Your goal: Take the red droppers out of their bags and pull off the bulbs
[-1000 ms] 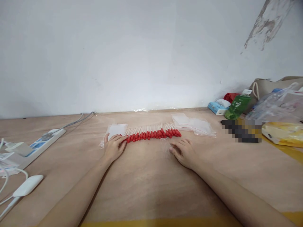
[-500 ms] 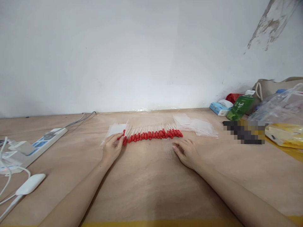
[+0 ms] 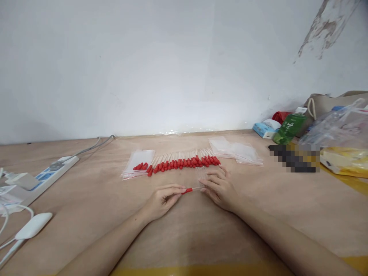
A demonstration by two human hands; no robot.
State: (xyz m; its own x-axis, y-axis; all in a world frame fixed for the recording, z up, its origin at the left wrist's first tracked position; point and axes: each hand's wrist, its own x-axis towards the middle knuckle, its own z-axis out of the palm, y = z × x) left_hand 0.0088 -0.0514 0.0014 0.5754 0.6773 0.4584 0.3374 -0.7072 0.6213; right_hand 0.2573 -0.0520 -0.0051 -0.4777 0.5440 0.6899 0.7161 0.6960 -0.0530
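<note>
Brown tabletop (image 3: pixel 178 234), red-tipped sticks (image 3: pixel 185 163), pale wall (image 3: pixel 158 69)

No txt legible for sure: the green bottle (image 3: pixel 290 127) nr the table's (image 3: pixel 184 234) back edge, twd its R end, has a few white chars on its label, too sm. & blurry to read.

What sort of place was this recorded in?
Probably a makeshift indoor worktable: a row of red-tipped sticks and flat clear bags share it with a power strip.
</note>
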